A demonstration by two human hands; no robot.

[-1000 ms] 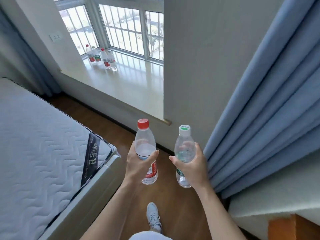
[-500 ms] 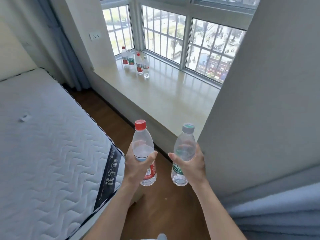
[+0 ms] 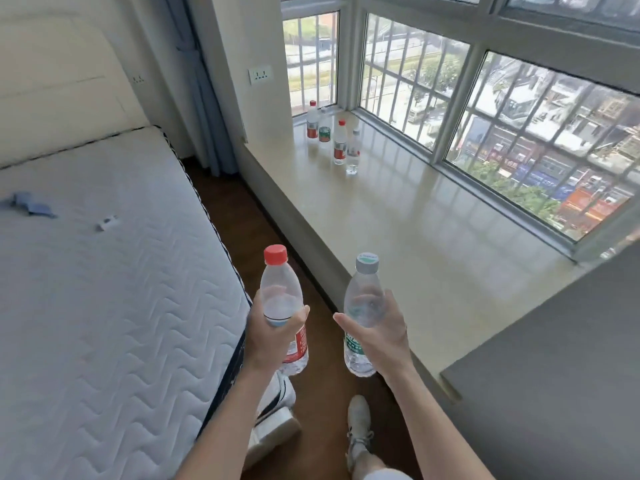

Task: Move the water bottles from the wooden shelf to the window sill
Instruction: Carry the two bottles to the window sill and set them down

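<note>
Fingers wrap both bottles: my left hand (image 3: 273,336) grips the red-capped bottle (image 3: 281,299), my right hand (image 3: 379,332) the green-labelled bottle (image 3: 363,303), over open floor (image 3: 249,223) between mattress edge (image 3: 221,244) and window sill (image 3: 398,216), where four bottles (image 3: 334,138) stand far off.

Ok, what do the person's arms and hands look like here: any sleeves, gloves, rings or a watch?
Both forearms are bare up to the bottom edge of the picture, with no sleeve showing. The left hand and the right hand wear no gloves, and no ring, watch or bracelet shows on the fingers or wrists in view.
</note>
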